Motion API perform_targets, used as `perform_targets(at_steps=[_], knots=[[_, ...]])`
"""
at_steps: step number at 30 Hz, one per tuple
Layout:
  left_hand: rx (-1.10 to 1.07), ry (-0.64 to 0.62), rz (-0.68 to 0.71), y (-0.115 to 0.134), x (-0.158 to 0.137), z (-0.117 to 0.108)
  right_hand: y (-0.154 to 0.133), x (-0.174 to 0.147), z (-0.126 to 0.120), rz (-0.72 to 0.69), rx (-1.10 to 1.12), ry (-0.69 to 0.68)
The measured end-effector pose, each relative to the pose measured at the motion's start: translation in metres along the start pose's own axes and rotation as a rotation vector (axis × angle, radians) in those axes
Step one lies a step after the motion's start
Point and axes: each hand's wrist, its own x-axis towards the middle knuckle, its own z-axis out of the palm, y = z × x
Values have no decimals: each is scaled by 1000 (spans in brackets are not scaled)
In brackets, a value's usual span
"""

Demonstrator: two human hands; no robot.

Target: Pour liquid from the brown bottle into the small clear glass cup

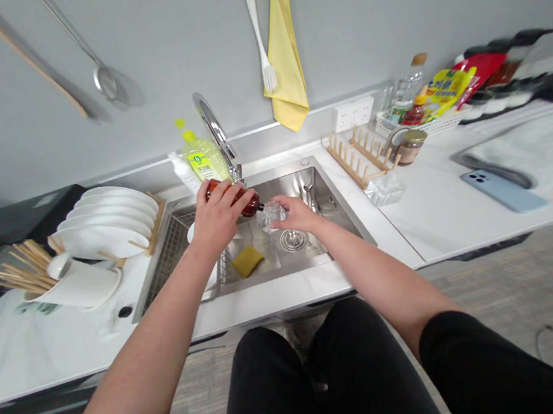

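Observation:
My left hand (pixel 217 214) is wrapped round a dark amber bottle (pixel 252 203), tilted on its side with the neck pointing right. The bottle's black tip is at the rim of a clear cup (pixel 268 217), faceted like glass. My right hand (pixel 296 214) grips that cup from the right, fingers and thumb on its side. Both are held above the steel sink (pixel 307 257). Below them a yellow sponge (pixel 247 261) lies in the basin, left of the drain (pixel 292 239). Whether liquid flows between bottle and cup, I cannot tell.
A faucet (pixel 217 130) rises behind the sink, with a yellow-green soap bottle (pixel 204 159) beside it. White plates (pixel 102 225) and a chopstick holder (pixel 77 285) stand left. A wooden rack (pixel 358 153), jar (pixel 411 147) and blue phone (pixel 503 189) are on the right counter.

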Motion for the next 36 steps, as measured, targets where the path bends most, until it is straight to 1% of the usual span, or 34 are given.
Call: perform_targets(at_steps=[4, 10, 17, 21, 26, 36], knots=[[-14, -8, 18, 2, 6, -7, 1, -1, -1, 9, -11, 4], [-9, -53, 60, 5, 17, -21, 1, -1, 0, 0, 25, 6], [36, -64, 118, 6, 26, -29, -2, -1, 0, 3, 58, 24], [15, -103, 121, 11, 32, -39, -5, -1, -1, 12, 69, 30], [1, -123, 129, 17, 41, -51, -8, -2, -2, 32, 71, 39], [18, -165, 162, 22, 51, -61, -10, -3, -1, 32, 139, 56]])
